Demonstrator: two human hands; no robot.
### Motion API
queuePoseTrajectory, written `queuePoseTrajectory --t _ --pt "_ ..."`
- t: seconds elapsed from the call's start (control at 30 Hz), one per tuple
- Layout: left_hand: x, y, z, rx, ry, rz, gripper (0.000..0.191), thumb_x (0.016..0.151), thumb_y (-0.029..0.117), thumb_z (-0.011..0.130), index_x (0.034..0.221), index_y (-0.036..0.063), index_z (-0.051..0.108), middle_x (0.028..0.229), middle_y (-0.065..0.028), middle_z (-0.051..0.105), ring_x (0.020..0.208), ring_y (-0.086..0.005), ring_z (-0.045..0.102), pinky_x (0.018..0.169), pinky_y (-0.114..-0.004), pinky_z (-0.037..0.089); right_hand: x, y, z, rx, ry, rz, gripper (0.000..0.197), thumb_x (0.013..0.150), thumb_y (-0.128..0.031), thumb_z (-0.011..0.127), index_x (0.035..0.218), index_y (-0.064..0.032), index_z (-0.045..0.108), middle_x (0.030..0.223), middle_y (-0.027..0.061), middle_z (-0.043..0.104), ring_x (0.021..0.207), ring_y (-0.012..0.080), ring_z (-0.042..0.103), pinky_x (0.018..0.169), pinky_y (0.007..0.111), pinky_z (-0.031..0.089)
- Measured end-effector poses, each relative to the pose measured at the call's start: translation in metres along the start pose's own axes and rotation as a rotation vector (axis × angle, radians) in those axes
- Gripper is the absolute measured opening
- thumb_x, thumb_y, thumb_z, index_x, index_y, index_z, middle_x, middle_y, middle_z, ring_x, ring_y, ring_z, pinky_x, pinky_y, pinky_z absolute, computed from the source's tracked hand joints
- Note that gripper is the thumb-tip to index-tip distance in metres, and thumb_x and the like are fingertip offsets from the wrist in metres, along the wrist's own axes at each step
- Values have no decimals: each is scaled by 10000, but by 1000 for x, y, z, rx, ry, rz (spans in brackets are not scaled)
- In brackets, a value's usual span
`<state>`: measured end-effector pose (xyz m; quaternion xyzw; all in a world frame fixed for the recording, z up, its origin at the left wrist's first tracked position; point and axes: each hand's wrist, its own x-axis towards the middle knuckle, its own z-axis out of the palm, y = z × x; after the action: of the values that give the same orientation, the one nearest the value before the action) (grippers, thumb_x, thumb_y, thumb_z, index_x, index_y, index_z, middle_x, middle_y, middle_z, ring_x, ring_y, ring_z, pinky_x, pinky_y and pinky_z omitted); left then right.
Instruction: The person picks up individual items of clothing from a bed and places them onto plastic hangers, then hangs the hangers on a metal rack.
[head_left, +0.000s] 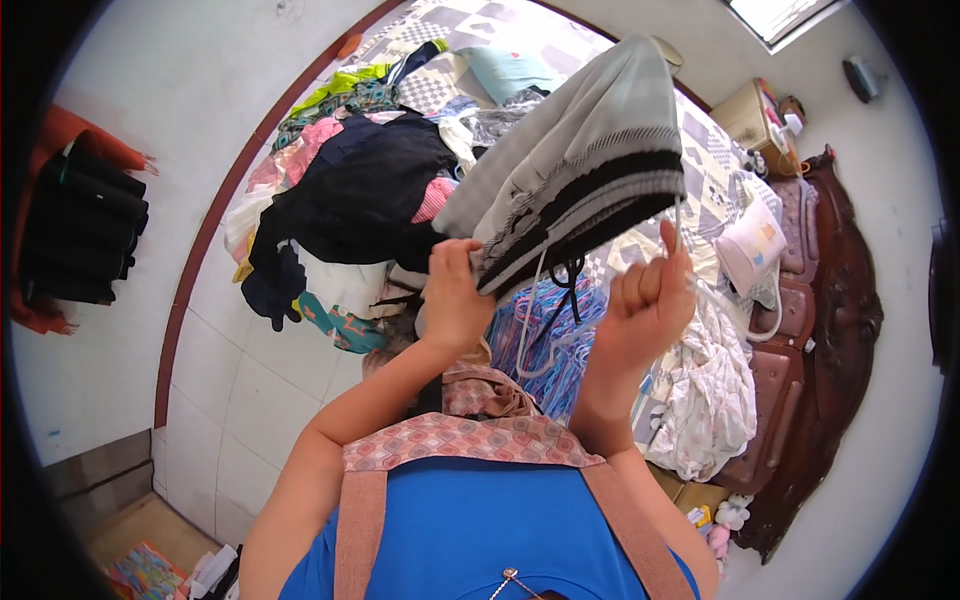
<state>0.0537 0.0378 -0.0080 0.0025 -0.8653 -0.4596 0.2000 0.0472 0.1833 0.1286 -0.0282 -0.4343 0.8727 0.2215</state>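
Observation:
A light grey garment (592, 127) with black bands along its ribbed edge and drawstrings hangs raised before me. My left hand (457, 296) grips the lower left corner of that edge. My right hand (651, 296) is closed at the other end, holding a whitish cord that runs up to the garment's right corner. A white cord loop and a black knotted lace dangle between my hands. Below them lies a bundle of blue, pink and purple clothes hangers (551, 345). Just left of the garment is a heap with a large black garment (367, 187).
The bed (442, 22) has a patterned sheet, a light blue pillow (510, 71) and a crumpled white cloth (709, 390). A carved wooden headboard (847, 337) stands right. Dark rolled fabric (82, 225) is at the left wall, tiled floor (255, 390) beside the bed.

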Motion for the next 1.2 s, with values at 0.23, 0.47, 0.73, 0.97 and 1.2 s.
queuePoseTrajectory --t 0.23,0.47,0.73,0.97,1.2 --pt "-37 15 13 21 -482 -137 383 711 62 578 1038 35 381 947 -209 557 894 -412 550 742 -464 440 47 55 -6 -273 346 -234 330 959 -186 446 1126 86 532 491 -49 314 397 26 252 369 210 173" --pt "-38 38 6 -143 -816 -206 476 751 160 611 1123 -30 384 753 -234 602 742 -412 600 682 -475 470 12 94 -73 -793 9 18 317 932 -184 500 1133 42 593 738 0 571 619 51 444 546 221 366" --pt "16 11 -5 -8 103 216 660 628 210 785 1179 27 470 1138 -167 517 1022 -327 515 866 -395 415 18 -93 -82 -993 -330 223 292 881 -217 560 1040 14 643 787 20 621 592 44 465 519 207 349" --pt "18 -28 32 -529 -636 -44 260 726 252 732 930 105 666 778 -105 670 718 -230 666 653 -335 506 71 -197 -97 -1051 -140 -351 213 904 -213 535 893 -11 600 560 -71 408 471 7 277 438 194 180" --pt "-9 -65 47 2 -744 34 374 757 232 666 1072 45 589 968 -154 629 897 -321 611 815 -394 474 253 -131 -164 -1695 -178 -469 293 871 -299 574 834 -12 624 684 99 602 652 203 557 617 325 412"
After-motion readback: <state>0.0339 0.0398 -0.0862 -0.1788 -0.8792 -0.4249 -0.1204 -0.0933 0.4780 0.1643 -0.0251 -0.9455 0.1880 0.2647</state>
